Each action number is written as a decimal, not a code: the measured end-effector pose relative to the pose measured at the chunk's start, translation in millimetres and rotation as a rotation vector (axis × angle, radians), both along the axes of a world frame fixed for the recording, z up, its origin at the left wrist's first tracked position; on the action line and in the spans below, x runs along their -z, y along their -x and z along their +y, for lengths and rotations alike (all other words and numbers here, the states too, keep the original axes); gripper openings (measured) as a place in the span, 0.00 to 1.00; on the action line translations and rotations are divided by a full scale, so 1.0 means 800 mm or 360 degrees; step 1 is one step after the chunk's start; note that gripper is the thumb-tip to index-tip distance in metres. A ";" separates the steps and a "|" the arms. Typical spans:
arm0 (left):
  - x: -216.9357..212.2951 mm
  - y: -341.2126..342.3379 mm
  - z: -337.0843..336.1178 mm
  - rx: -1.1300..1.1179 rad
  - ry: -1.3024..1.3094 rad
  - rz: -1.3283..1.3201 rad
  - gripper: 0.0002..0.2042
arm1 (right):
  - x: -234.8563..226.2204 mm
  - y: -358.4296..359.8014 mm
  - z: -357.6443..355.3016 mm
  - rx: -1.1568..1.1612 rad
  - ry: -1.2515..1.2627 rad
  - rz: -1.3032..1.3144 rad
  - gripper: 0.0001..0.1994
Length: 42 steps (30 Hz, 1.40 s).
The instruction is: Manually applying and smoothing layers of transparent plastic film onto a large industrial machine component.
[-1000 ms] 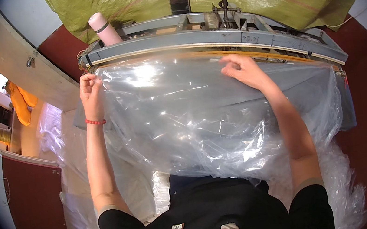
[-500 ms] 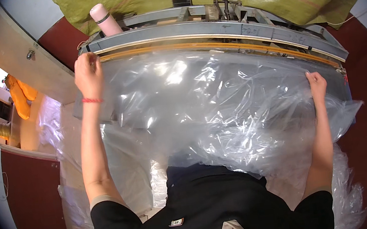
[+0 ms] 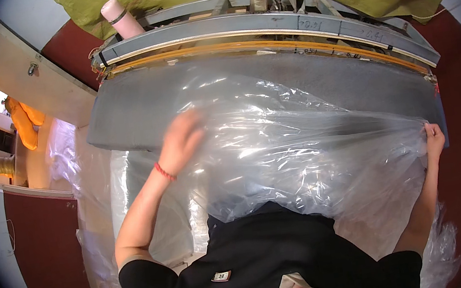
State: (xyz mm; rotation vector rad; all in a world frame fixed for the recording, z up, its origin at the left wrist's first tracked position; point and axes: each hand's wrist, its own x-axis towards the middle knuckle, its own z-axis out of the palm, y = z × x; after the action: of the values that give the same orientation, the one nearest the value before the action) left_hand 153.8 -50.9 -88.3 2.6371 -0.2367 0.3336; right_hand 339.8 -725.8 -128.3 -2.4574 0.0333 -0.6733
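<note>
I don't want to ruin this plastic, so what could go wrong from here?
The plastic sheet could slip or crease: the right hand pinches its right side, while the blurred left hand, fingers spread, shows no clear grip. The pink bottle, near the left end of the metal frame, might tip if the frame gets bumped.

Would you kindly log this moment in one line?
right hand: pinching clear plastic sheet; left hand: blurred, grip unclear; grey worktop: partly covered
</note>
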 end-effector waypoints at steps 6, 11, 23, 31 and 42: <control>0.004 -0.052 0.068 -0.0552 0.0391 -0.0197 0.12 | 0.000 0.002 0.003 0.0011 0.0015 0.0045 0.11; 0.002 -0.056 0.097 -0.0467 0.0715 0.0210 0.11 | 0.003 -0.001 0.000 0.0003 0.0006 0.0051 0.11; 0.000 -0.065 0.066 -0.0162 0.0371 -0.0024 0.06 | 0.013 -0.004 -0.011 -0.0032 -0.0038 0.0048 0.11; -0.031 -0.080 0.053 0.0046 0.1470 0.0725 0.20 | 0.007 0.002 0.001 0.0024 -0.0028 0.0034 0.12; 0.021 -0.154 0.084 -0.0348 0.0974 0.0004 0.06 | 0.008 0.001 0.000 0.0023 -0.0065 0.0003 0.11</control>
State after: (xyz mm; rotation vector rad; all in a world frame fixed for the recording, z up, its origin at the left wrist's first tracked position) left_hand 276.9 16.3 -104.8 2.0560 0.1414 0.3997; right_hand 339.3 -726.1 -134.9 -2.4207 0.0652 -0.6700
